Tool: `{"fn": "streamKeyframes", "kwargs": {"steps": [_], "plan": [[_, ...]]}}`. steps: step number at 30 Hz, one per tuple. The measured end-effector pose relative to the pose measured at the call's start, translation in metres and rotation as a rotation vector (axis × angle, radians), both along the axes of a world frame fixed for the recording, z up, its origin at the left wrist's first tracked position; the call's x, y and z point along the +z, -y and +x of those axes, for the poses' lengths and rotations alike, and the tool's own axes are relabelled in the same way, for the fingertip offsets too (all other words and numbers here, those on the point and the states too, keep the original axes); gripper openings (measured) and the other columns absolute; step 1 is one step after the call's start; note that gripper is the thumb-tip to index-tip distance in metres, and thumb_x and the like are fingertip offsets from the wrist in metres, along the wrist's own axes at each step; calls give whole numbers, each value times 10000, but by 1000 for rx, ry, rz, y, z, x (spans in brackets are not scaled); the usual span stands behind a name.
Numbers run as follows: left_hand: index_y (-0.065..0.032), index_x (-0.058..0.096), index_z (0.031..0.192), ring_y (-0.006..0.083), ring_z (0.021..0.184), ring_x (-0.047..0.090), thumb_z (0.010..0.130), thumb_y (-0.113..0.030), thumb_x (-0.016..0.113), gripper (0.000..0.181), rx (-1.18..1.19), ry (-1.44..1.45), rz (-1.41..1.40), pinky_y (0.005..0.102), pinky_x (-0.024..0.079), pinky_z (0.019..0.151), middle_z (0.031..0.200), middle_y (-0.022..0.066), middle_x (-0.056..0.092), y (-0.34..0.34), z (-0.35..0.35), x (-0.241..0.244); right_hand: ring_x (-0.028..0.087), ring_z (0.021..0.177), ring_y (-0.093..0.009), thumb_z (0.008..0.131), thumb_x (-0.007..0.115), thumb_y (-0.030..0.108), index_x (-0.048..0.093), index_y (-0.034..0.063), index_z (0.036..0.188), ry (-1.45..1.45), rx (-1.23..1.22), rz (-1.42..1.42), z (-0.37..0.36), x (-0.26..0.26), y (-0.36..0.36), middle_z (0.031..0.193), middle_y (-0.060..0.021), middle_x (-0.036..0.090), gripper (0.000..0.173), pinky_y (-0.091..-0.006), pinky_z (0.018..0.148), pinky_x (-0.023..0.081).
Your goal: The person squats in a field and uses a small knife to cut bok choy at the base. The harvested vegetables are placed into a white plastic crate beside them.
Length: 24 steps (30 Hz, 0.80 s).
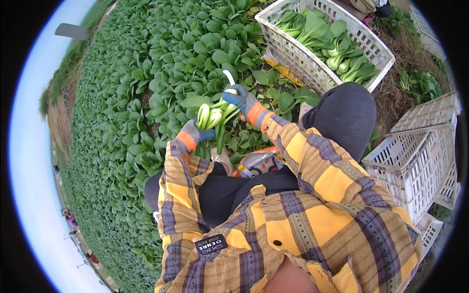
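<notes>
My left hand (198, 132), in a grey and blue work glove with an orange cuff, is closed around several heads of bok choy (210, 116). Their pale bases face up, and a leaf hangs below. My right hand (240, 99), gloved alike, grips another bok choy (228, 107) right beside that bunch. From the top of the right fist sticks out a narrow pale blade (229, 77), seemingly of a knife; its handle is hidden in the glove. Before my hands grows a dense bed of bok choy (161, 77).
A white plastic crate (304, 58) partly filled with bok choy (331, 44) stands at upper right. More white crates (406, 161) are stacked at right. An orange bag (258, 163) lies between my legs. Cut greens (419, 85) lie on dry straw. Another person (361, 5) shows partly at the top.
</notes>
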<state>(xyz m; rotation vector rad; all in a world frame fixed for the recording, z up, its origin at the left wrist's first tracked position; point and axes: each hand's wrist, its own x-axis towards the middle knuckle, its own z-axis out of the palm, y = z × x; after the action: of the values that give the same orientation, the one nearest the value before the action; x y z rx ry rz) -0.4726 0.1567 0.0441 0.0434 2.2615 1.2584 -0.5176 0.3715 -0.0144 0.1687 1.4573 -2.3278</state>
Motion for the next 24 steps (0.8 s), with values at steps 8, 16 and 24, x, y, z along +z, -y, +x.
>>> {"fn": "streamKeyframes", "kwargs": {"steps": [8, 16, 24], "plan": [[-26, 629, 1050, 118, 787, 625, 737, -106, 764, 350, 567, -479, 151, 249, 505, 716, 931, 29, 665, 1, -12, 42, 560, 780, -143, 719, 785, 283, 550, 65, 1084, -323, -194, 316, -31, -19, -28, 901, -59, 597, 486, -294, 729, 497], [-81, 484, 1175, 160, 910, 596, 680, -155, 785, 585, 90, -318, 332, 316, 489, 773, 1000, 10, 607, -46, 0, -16, 539, 797, -98, 770, 754, 271, 571, 95, 1062, -153, 67, -127, -4, 6, 26, 896, -15, 576, 387, -261, 729, 471], [-114, 583, 1096, 190, 964, 609, 744, -272, 721, 410, 110, -454, -89, 314, 486, 819, 1055, 20, 635, -46, -10, -3, 491, 613, -115, 845, 542, 435, 582, 104, 1071, -180, 272, -75, -29, 28, 10, 821, -25, 531, 403, -277, 534, 410]]}}
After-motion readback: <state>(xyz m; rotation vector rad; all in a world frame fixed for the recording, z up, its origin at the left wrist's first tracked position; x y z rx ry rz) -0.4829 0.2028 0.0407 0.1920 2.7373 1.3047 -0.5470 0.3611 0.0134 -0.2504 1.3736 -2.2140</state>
